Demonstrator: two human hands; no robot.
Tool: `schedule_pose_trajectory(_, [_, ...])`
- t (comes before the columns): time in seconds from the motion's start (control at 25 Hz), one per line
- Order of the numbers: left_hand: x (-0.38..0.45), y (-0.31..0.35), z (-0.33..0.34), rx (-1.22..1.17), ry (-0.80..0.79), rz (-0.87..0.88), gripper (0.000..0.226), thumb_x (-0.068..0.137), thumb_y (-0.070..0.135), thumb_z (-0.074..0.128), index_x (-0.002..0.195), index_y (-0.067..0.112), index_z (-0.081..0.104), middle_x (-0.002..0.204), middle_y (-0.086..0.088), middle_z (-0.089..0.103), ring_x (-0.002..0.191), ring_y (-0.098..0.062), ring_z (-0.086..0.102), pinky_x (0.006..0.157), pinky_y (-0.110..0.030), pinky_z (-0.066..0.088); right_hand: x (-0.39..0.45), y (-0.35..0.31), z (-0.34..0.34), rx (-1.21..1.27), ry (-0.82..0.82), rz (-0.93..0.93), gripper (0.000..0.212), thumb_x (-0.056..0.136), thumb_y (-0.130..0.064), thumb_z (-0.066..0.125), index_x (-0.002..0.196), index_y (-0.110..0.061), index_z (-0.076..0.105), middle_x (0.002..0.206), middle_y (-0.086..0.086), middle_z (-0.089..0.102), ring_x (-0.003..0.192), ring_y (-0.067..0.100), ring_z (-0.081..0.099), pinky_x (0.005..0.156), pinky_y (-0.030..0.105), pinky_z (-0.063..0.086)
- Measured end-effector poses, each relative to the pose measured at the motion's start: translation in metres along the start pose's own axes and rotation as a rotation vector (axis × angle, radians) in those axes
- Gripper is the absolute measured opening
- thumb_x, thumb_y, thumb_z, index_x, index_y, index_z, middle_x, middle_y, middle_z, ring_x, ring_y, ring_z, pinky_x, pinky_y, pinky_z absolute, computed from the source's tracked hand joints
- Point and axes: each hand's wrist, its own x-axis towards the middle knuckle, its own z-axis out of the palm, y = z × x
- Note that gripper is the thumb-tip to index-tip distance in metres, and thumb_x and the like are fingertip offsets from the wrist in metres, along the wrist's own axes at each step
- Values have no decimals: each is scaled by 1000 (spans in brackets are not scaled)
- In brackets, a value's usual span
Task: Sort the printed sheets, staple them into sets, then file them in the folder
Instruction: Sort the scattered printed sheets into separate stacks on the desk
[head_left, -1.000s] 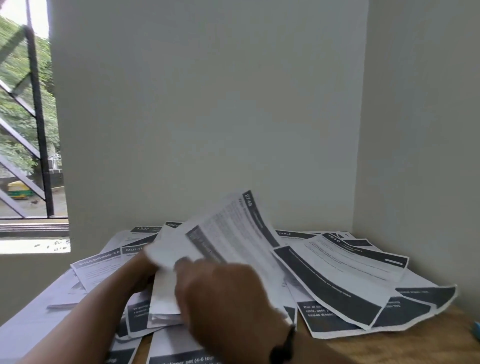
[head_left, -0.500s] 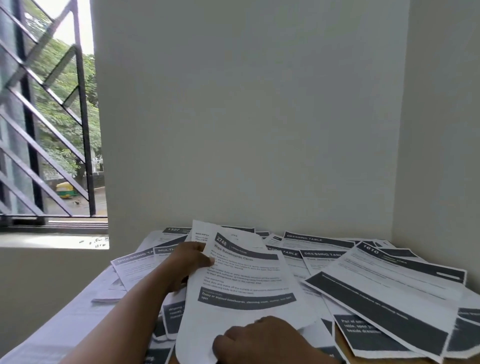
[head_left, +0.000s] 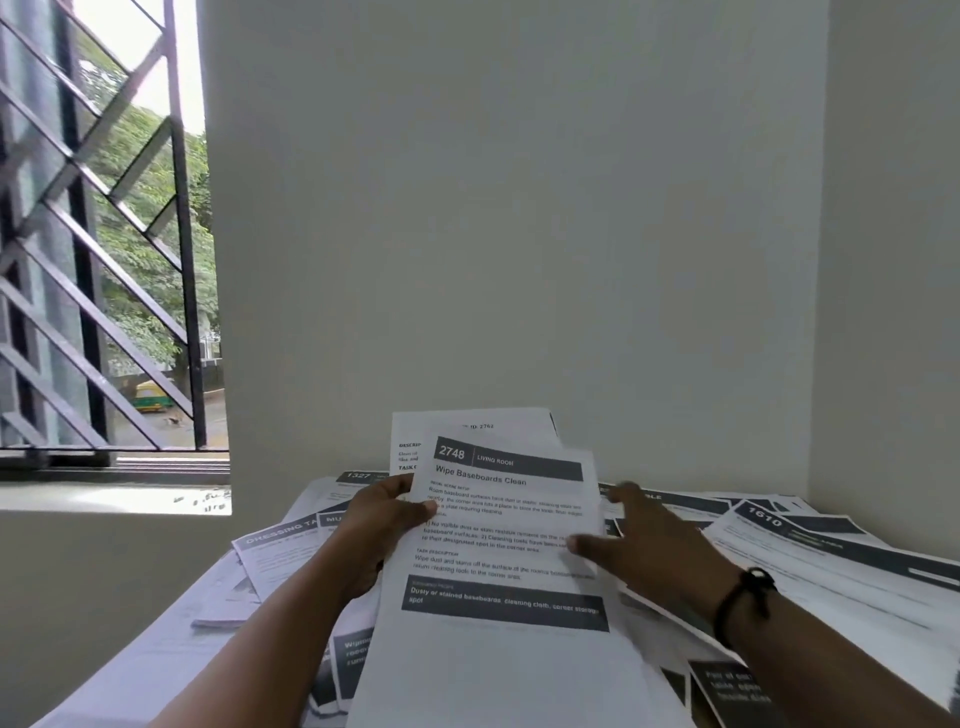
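My left hand (head_left: 384, 525) grips a small stack of printed sheets by the left edge, thumb on the front. The top sheet (head_left: 498, 551) is headed "2748 Living Room, Wipe Baseboards Clean"; a second sheet (head_left: 467, 428) sticks out behind it. My right hand (head_left: 649, 545), a black band at its wrist, is at the stack's right edge with fingers spread and thumb touching the top sheet. Many more printed sheets (head_left: 810, 551) lie scattered over the table under and around both hands. No stapler or folder is in view.
The table stands in a room corner, with a wall behind and another on the right (head_left: 893, 312). A barred window (head_left: 104, 260) and its sill are at the left. More sheets (head_left: 280, 551) lie fanned at the left of the pile.
The held stack has been raised upright toward me. My right hand left the stack's lower edge and moved up to its right side, fingers spread. The camera has tilted to the right.
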Motion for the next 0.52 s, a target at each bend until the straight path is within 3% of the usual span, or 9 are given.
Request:
schedule_pose_trajectory(0.08, [0,1,2,-56,-11,23,24,88,1,64,109,13,65,96,-13,75,84,-36,73,77,-54,58,9,19,13,348,-122,134,89,70,-44,80,138,-17,30,114,-5,61,86,9,60,58,20,45])
schedule_pose_trajectory(0.12, [-1,1,3,-82,-17,36,23,90,3,63,111,13,65,97,-13,75,84,-36,73,75,-52,59,13,23,16,508,-173,164,90,67,-37,85,137,-16,33,110,-1,66,84,16,66,57,22,50])
schedule_pose_trajectory(0.2, [-2,2,5,-109,-39,53,20,93,8,60,112,12,65,96,-15,75,79,-35,73,65,-45,61,23,31,17,750,-211,168,65,71,-20,83,127,-13,50,102,4,73,88,27,72,74,39,60])
schedule_pose_trajectory(0.28, [-1,2,10,-99,-79,24,21,95,12,58,116,13,62,98,-16,75,79,-35,73,61,-43,60,24,30,14,882,-211,152,35,80,-8,73,114,-8,65,98,8,75,90,29,72,88,51,55])
schedule_pose_trajectory(0.36, [-1,-2,14,-79,-135,-39,31,94,15,61,124,15,52,105,-18,72,87,-38,72,70,-50,60,23,30,12,962,-182,173,27,83,-11,71,108,-1,68,97,15,74,91,35,71,90,55,52])
schedule_pose_trajectory(0.44, [2,-8,17,-46,-189,-76,45,88,9,68,127,15,45,112,-18,70,94,-39,70,76,-53,58,20,32,13,963,-122,214,33,84,-23,71,103,4,69,92,19,74,87,38,71,87,55,53])
schedule_pose_trajectory(0.52, [0,-13,23,64,-238,-69,41,87,0,66,125,9,52,104,-14,74,89,-34,73,72,-46,60,20,35,16,860,-88,270,47,85,-44,67,98,1,71,88,16,75,83,36,72,86,52,54])
